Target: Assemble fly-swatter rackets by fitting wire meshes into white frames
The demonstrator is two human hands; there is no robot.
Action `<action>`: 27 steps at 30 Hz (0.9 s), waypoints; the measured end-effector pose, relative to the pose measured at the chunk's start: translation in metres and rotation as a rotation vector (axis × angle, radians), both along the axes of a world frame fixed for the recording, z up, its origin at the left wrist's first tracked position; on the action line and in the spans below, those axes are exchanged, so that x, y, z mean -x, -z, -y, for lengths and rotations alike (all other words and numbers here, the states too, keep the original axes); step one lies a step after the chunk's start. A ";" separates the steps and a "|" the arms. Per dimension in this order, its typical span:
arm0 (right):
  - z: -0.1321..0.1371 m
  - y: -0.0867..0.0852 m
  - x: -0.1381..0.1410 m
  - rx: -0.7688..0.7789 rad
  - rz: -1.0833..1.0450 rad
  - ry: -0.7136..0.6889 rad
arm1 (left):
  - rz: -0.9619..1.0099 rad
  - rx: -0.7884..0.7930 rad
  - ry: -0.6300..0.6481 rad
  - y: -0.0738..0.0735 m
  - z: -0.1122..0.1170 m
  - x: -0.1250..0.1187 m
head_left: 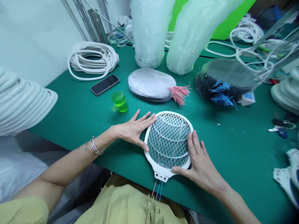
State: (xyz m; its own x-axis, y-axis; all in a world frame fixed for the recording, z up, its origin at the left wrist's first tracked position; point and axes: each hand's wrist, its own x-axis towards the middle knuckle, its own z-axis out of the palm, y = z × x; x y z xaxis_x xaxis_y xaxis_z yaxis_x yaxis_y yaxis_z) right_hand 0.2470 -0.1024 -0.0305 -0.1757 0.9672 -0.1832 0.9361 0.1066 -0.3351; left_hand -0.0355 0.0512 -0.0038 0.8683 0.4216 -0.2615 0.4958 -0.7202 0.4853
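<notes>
The left hand (pixel 132 129) and right hand (pixel 201 160) lie spread, pressing on opposite sides of a white electric swatter frame (pixel 168 140) with wire mesh, which sits flat on the green table (pixel 233 149). Red and blue wires (pixel 157 189) trail from its base. Just beyond lie a stack of mesh panels (pixel 151 84) with pink wire ends, a green plastic cup (pixel 120 102) and a smartphone (pixel 105 84).

A pale yellow short-sleeved shirt (pixel 130 207), a silver bangle (pixel 94 145) on the left wrist (pixel 104 138), and small dark tattoo marks (pixel 86 147) on the left forearm (pixel 70 161).
</notes>
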 end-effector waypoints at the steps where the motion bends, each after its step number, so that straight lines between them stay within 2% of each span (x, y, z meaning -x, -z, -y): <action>1: 0.000 0.000 0.001 0.000 0.012 0.003 | -0.004 -0.002 0.002 0.000 -0.001 0.000; 12: -0.002 0.004 0.003 0.018 0.036 0.006 | -0.051 0.093 -0.064 0.003 0.000 -0.004; 15: -0.002 0.005 0.008 0.009 0.048 0.054 | -0.012 0.071 -0.035 -0.007 0.004 -0.001; 17: -0.002 0.005 0.010 0.025 0.056 0.052 | 0.115 -0.017 -0.056 -0.018 0.005 0.006; 18: -0.003 0.005 0.010 0.035 0.061 0.050 | 0.213 -0.103 -0.139 -0.024 0.004 0.011; 20: -0.003 0.003 0.010 0.051 0.070 0.051 | 0.404 -0.319 -0.431 -0.029 -0.003 0.024; 22: -0.004 0.002 0.010 0.064 0.074 0.051 | 0.479 -0.475 -0.718 -0.026 -0.014 0.038; 23: -0.004 0.001 0.010 0.067 0.076 0.051 | 0.468 -0.504 -0.802 -0.022 -0.020 0.043; 25: -0.004 0.000 0.010 0.070 0.081 0.052 | 0.434 -0.509 -0.882 -0.014 -0.025 0.049; 27: -0.005 0.000 0.011 0.068 0.089 0.053 | 0.457 -0.509 -0.888 -0.013 -0.016 0.047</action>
